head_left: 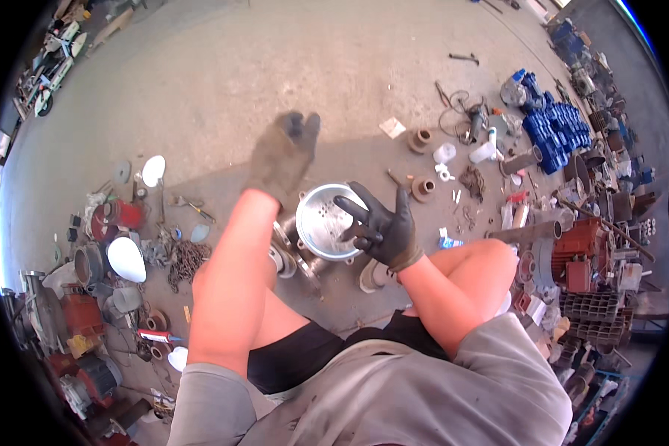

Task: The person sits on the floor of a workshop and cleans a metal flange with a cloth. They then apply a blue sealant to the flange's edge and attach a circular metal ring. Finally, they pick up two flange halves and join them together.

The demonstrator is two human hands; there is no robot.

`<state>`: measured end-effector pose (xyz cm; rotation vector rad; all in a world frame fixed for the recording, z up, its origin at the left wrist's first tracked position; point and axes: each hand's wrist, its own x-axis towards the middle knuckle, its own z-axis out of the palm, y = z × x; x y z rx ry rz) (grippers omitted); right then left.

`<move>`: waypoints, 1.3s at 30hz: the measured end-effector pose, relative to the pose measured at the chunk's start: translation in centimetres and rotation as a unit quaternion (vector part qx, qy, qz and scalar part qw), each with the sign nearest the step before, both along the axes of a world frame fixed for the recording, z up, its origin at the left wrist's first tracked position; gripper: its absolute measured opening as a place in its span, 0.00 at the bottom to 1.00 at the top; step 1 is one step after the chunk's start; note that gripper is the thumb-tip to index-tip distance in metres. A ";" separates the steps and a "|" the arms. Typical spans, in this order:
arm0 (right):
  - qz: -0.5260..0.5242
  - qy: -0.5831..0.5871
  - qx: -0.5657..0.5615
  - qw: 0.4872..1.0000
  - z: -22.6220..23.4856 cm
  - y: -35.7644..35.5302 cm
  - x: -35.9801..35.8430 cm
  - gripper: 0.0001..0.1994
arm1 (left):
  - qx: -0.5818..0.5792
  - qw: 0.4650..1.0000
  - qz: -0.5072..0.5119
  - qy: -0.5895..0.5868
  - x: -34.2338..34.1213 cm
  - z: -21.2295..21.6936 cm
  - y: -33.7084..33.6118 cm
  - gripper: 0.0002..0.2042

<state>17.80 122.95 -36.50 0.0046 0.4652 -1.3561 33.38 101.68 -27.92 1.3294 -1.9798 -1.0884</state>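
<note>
Between my knees stands a round silvery metal housing (pixel 321 221) with lugs on its rim and several small holes in its face. Flanged metal pieces (pixel 305 269) sit below and left of it. My right hand (pixel 385 229), in a dark glove, is over the housing's right edge with fingers spread. Whether its fingertips touch the rim I cannot tell. Beyond the housing, my left hand (pixel 282 154) is raised in a brownish-grey glove, smeared by motion. I see nothing held in it, but its finger position is unclear.
To the right are rusty flanged fittings (pixel 422 189), a white tub (pixel 444 153), a power tool (pixel 477 123), blue castings (pixel 556 132) and a red motor (pixel 577 254). On the left lie a chain heap (pixel 189 262), a white disc (pixel 126 259) and a sealant tube (pixel 156 336).
</note>
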 end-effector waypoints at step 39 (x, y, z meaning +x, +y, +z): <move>0.357 0.827 0.007 0.434 -25.3 -14.0 -0.2 0.41 | 0.101 0.782 0.234 0.568 3.7 5.5 -2.1 0.33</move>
